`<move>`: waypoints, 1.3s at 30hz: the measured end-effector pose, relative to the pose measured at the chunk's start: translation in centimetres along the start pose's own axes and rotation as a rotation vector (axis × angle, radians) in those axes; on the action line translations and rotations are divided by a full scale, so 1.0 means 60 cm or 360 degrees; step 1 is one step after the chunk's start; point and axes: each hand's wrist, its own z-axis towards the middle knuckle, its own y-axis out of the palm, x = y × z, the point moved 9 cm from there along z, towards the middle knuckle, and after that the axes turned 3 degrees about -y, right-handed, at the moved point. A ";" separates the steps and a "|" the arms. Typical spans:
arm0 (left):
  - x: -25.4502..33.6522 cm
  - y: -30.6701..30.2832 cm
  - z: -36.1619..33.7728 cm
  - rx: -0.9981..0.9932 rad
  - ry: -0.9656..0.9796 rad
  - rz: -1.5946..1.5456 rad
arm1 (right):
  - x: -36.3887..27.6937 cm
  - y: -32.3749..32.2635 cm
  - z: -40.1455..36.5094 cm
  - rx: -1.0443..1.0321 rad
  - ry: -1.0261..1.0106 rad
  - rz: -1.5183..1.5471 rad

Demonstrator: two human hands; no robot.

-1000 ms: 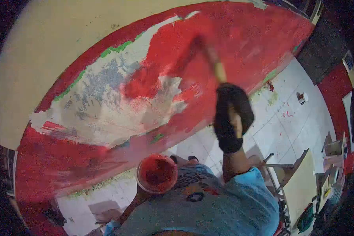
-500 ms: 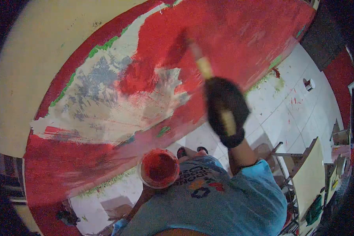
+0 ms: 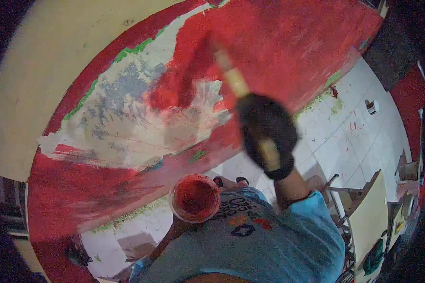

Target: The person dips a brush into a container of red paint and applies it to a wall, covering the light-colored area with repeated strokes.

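Note:
A round tub of red paint (image 3: 195, 198) is held up in front of my shirt. My left forearm (image 3: 171, 232) runs up to it, and the hand itself is hidden beneath the tub. My right hand (image 3: 268, 132), in a black glove, is closed round the handle of a paintbrush (image 3: 236, 83), a little smeared by motion. The dark bristle end points up and left over the wall (image 3: 269, 47), right by the edge of the fresh red. Left of the brush, a bare white and grey patch (image 3: 127, 89) shows between the red areas.
Green bits line the patch's upper edge, below a dark red border (image 3: 87, 70) and a cream wall (image 3: 47, 89). White floor tiles (image 3: 335, 137) carry red spatters. A small white cylinder (image 3: 373, 107) stands on the tiles. At right is a cream-topped table (image 3: 363, 207).
My right hand and the brush have shifted a little left across the wall, the bristles still at the red paint. The tub stays held up in front of me. The view has moved slightly.

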 end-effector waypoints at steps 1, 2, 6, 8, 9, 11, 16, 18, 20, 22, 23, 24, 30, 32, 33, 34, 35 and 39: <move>-0.012 0.012 0.004 -0.0222 -0.0136 -0.0373 | -0.008 0.058 -0.005 -0.0491 0.0141 0.0106; -0.011 0.011 0.005 -0.0226 -0.0132 -0.0370 | -0.045 0.081 -0.010 -0.0416 -0.0146 0.0044; -0.004 0.042 0.007 -0.0435 -0.0140 -0.0384 | -0.091 0.080 -0.004 -0.0501 -0.0264 0.0429; -0.002 0.040 0.001 -0.0413 -0.0142 -0.0278 | -0.031 0.043 -0.003 -0.0244 0.0041 0.0395; -0.002 0.024 -0.005 -0.0415 -0.0120 -0.0302 | 0.016 0.015 -0.022 0.0024 0.0235 0.0658; -0.014 -0.068 -0.013 0.0272 -0.0048 -0.0361 | 0.044 0.005 -0.027 -0.0015 0.0333 0.0255; 0.051 0.014 -0.048 0.0138 0.0436 0.0993 | -0.020 0.040 -0.041 0.0021 0.0137 -0.0015; 0.049 0.002 -0.046 0.0189 0.0452 0.1022 | -0.042 0.085 -0.063 -0.0269 0.0054 0.0052; 0.049 -0.007 -0.045 0.0217 0.0467 0.1037 | -0.042 0.096 -0.067 -0.0375 0.0123 0.0118; 0.049 -0.012 -0.045 0.0227 0.0466 0.1063 | -0.029 0.075 -0.067 -0.0352 0.0115 0.0169; 0.051 -0.015 -0.043 0.0231 0.0468 0.1080 | -0.006 0.065 -0.080 -0.0357 0.0095 -0.0026; 0.051 -0.017 -0.043 0.0233 0.0469 0.1099 | 0.021 0.039 -0.080 -0.0203 0.0236 -0.0078; 0.028 -0.042 -0.027 0.0192 0.0318 0.0779 | 0.036 -0.012 -0.078 0.0245 0.0420 -0.0429; 0.013 -0.051 -0.023 0.0156 0.0225 0.0600 | 0.016 0.052 -0.092 -0.0161 0.0241 -0.0496; 0.008 -0.054 -0.020 0.0143 0.0193 0.0537 | 0.004 0.075 -0.107 -0.0143 0.0146 -0.0212; 0.003 -0.056 -0.017 0.0127 0.0159 0.0469 | 0.000 0.123 -0.125 -0.0672 0.0261 -0.0318; -0.003 -0.058 -0.013 0.0111 0.0134 0.0429 | -0.012 0.144 -0.142 -0.0777 0.0225 -0.0079; -0.006 -0.057 0.005 0.0046 0.0091 0.0349 | -0.031 0.144 -0.169 -0.0752 0.0276 0.0394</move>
